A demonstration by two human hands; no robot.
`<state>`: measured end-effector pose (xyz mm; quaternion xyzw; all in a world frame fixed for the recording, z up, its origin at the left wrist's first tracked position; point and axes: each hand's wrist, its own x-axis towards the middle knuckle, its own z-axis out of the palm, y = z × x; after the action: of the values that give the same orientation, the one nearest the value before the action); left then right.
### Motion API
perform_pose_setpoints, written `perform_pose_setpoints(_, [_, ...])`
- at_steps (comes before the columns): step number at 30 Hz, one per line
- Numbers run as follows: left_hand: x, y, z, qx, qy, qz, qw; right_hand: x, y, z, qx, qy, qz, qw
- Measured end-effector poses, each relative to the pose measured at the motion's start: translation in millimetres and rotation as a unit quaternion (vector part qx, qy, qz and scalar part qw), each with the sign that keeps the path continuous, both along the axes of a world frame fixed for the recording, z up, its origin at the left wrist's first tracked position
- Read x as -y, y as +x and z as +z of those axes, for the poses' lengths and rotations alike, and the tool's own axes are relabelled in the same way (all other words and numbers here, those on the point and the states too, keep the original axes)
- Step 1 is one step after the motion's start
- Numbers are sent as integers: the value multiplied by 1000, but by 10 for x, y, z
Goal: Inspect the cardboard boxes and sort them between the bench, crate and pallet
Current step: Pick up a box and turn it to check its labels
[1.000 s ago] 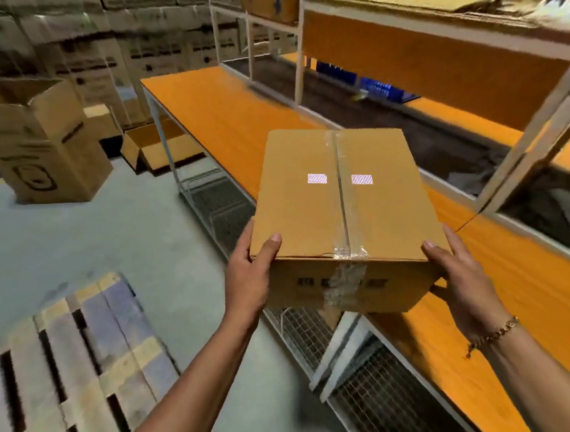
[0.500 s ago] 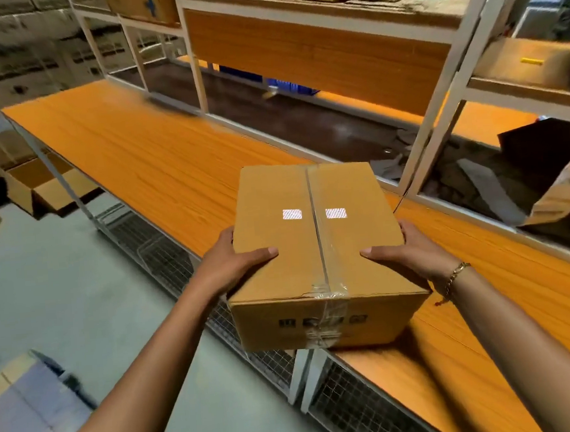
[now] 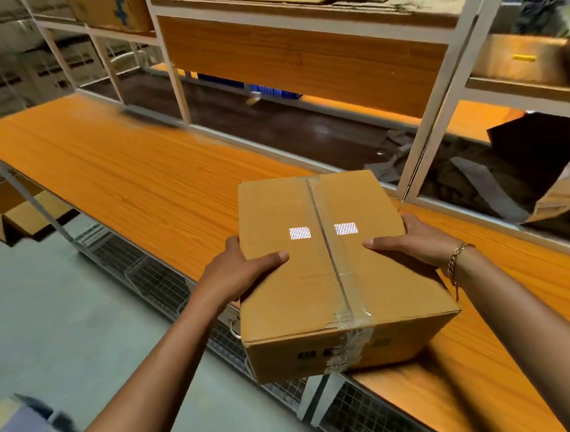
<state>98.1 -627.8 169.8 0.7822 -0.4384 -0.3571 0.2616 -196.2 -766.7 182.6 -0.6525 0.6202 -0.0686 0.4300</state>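
Both hands holding sealed brown cardboard box (image 3: 332,273) with clear tape running along its top seam. Box sitting at front edge of orange wood-grain bench (image 3: 137,173), its near-left corner overhanging grey wire mesh panel (image 3: 152,280) below. Cannot tell whether box bottom is touching bench top.

Left hand (image 3: 237,274) gripping left side, thumb lying across top, fingers hidden. Right hand (image 3: 412,243) gripping right side likewise, gold chain bracelet (image 3: 457,256) hanging at wrist.

Open brown cardboard carton (image 3: 7,210) lying on floor at far left.
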Motion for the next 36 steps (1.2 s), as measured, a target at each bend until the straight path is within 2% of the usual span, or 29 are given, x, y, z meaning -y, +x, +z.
perform_pose_setpoints(2, [209, 89, 54, -21, -2, 26, 999, 249, 76, -27, 8, 5, -8, 1000])
perform_pose_setpoints(6, [545, 171, 31, -121, -31, 74, 989, 538, 215, -35, 44, 2, 6, 999])
perform_pose_setpoints(9, [620, 174, -53, -116, -44, 99, 987, 637, 199, -60, 31, 8, 7, 999])
perform_pose_setpoints(11, [637, 183, -67, -146, -26, 114, 982, 703, 174, -61, 12, 41, 19, 999])
perform_pose_setpoints(14, [675, 180, 8, -225, 10, 115, 968, 693, 189, 40, 22, 71, 33, 997])
perform_pose_setpoints(16, [707, 120, 137, -228, -20, 107, 967, 712, 236, 155, 43, 42, 25, 998])
perform_pose_setpoints(18, [732, 75, 347, -212, -131, 112, 962, 726, 263, 376, 100, -37, 18, 994])
perform_pose_setpoints(20, [672, 69, 620, -238, -266, 116, 927, 678, 203, 602, 215, -112, 13, 970])
perform_pose_setpoints(22, [453, 24, 831, -284, -332, 111, 893, 486, 87, 729, 349, -115, 0, 930])
perform_pose_setpoints(24, [217, -71, 855, -310, -354, 109, 876, 276, -45, 688, 423, -87, -9, 902])
perform_pose_setpoints(26, [89, -177, 661, -290, -360, 95, 882, 129, -98, 518, 409, -81, -12, 909])
perform_pose_setpoints(28, [28, -255, 387, -231, -328, 92, 911, 40, -91, 277, 357, -93, -34, 929])
perform_pose_setpoints(30, [-29, -264, 147, -182, -295, 102, 932, -37, -77, 117, 346, -101, -50, 932])
perform_pose_setpoints(36, [-65, -375, 31, -14, -225, 152, 962, -158, -66, 34, 291, -131, -40, 947])
